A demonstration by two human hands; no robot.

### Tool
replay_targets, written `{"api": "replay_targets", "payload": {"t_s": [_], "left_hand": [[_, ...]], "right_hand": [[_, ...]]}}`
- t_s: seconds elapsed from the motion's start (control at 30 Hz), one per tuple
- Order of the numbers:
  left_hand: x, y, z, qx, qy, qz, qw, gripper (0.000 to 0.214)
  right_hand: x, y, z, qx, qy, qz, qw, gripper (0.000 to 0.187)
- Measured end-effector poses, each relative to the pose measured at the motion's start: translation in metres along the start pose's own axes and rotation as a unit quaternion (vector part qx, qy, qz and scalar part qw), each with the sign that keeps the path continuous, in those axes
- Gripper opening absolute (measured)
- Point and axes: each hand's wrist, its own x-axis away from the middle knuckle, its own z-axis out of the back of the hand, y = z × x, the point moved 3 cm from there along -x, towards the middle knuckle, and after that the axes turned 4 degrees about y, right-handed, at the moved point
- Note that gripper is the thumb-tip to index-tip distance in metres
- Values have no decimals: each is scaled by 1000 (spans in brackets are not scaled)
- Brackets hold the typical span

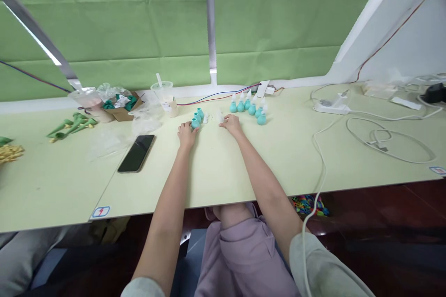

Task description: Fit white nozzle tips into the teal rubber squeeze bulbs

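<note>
Left hand [187,136] curved against the nearest of the open-necked teal bottles [199,113], left of centre on the pale table [223,167]; could not tell whether it gripped. Right hand [231,124] pinched a translucent white piece [219,116], just right of those bottles. White-tipped teal bottles [252,110] stood farther right. Phone [136,154] lay nearer, to the left.

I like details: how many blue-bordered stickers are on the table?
2, on the table near its front edge: left sticker, nearer the phone; right sticker, far right.
</note>
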Motion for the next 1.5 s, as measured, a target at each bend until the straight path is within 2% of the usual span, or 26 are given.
{"api": "replay_targets", "payload": {"t_s": [0.2,0.57,0.83,1.0,1.1,1.17,1.23,1.33,1.4,1.5], "left_hand": [[-3,1,0,8,-15,-2,1000,36],[-7,-5,-6,59,-2,-2,998,36],[-6,-5,-3,59,-2,2,998,38],[-5,-4,-2,63,-12,2,998,37],[-5,-4,-2,67,-12,1,998,40],[-6,-5,-2,73,-9,3,997,44],[-6,-6,-1,78,-10,5,997,50],[-4,-6,2,87,7,9,996,62],[-2,-3,7,97,45,8,994,65],[4,4,20,107,131,-11,986,56]], "right_hand": [[1,3,0,-57,-14,-30,998,15],[8,6,3,-126,-2,-55,991,29],[13,7,6,-97,17,-29,995,30],[21,-2,15,-64,13,-35,997,34],[27,-16,38,-37,59,10,998,28],[32,-26,67,-16,132,67,989,22],[35,-30,100,20,215,107,971,23],[35,-18,144,102,300,105,943,29],[30,-1,160,143,298,92,939,37],[21,23,166,172,219,84,957,35]]}}
